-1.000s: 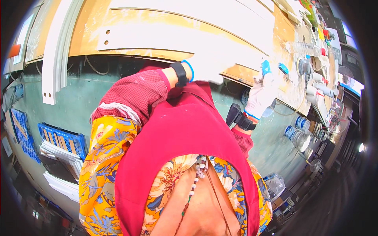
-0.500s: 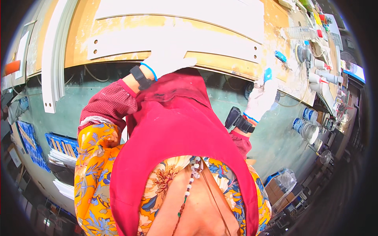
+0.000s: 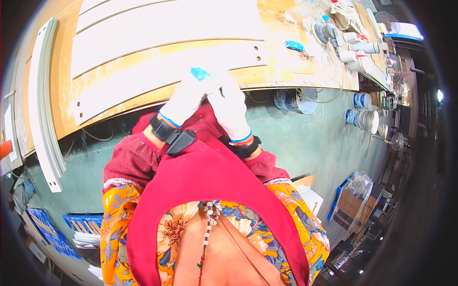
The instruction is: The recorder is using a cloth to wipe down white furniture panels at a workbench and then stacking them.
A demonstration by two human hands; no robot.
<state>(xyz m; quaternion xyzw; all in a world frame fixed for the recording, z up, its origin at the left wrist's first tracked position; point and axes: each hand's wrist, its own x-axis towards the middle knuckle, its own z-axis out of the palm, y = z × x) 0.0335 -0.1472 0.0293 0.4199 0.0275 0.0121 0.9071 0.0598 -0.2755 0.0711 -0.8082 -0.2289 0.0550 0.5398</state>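
Note:
Both my hands, in white knitted gloves with blue cuffs, meet at the front edge of the workbench (image 3: 286, 71). A small bright-blue piece (image 3: 199, 73) sticks out beyond their fingertips; its kind is unclear. My left hand (image 3: 183, 101) is closed against its near end, and the fingers of my right hand (image 3: 228, 107) are closed beside it. Glare and overlapping gloves hide the exact grip. Under and behind the hands lies a long white board (image 3: 126, 89) with a pair of holes at each end.
More white panels (image 3: 167, 24) lie farther back on the bench. White strips (image 3: 43, 109) overhang its front edge at left. A second blue piece (image 3: 294, 45), a sander-like tool (image 3: 325, 34) and white bottles (image 3: 365, 47) sit at right. Buckets (image 3: 296, 101) stand on the floor.
My right hand has swung left with the blue piece to meet my left hand. The left hand has turned inward and closed. The view has shifted right along the bench.

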